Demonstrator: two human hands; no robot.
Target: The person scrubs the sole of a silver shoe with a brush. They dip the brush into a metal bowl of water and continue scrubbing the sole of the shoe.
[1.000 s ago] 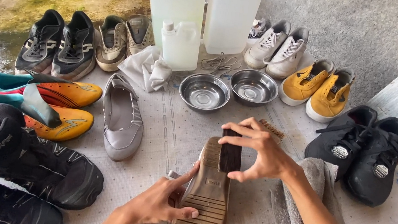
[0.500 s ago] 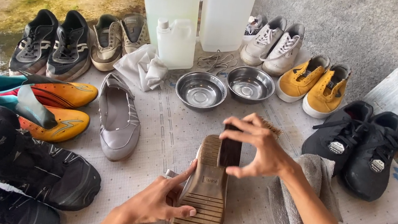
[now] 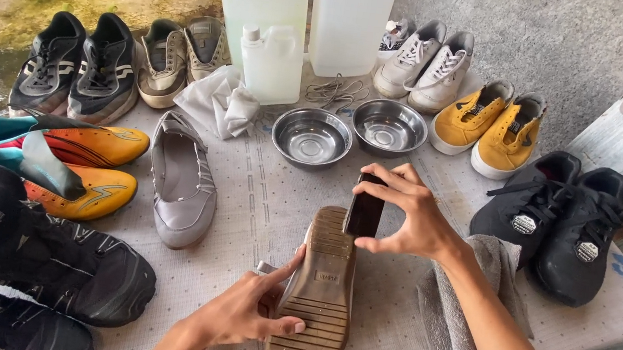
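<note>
- The table [image 3: 259, 216], under a pale patterned cover, fills most of the frame and carries shoes on every side.
- Two big clear jugs [image 3: 351, 14] stand at the upper middle, with a smaller white jug [image 3: 271, 63] in front of them.
- Black boots [image 3: 39, 260] crowd the lower left; black sneakers [image 3: 559, 221] sit at the right edge.
- A grey flat shoe [image 3: 180, 183] lies alone at centre left, beside orange and teal shoes [image 3: 68, 161].
- The upturned shoe [image 3: 320, 295] is at the lower middle, ribbed sole facing up, toe towards the bottom edge.
- A grey cloth [image 3: 469, 313] lies just right of it, under the right forearm.
- Two steel bowls [image 3: 312, 135] sit just above the upturned shoe, near the heel end.
- The left hand [image 3: 243, 313] has a closed grip on the side of the upturned shoe, thumb across the sole.
- The right hand [image 3: 409, 215] pinches a small dark block [image 3: 365, 205] against the heel end, fingers curled shut round it.
- Risk: the left grip is only at one edge, so a hard push from the right hand could tip or twist the upturned shoe.
- Risk: a slip of the dark block could send it forward into the steel bowls.
</note>
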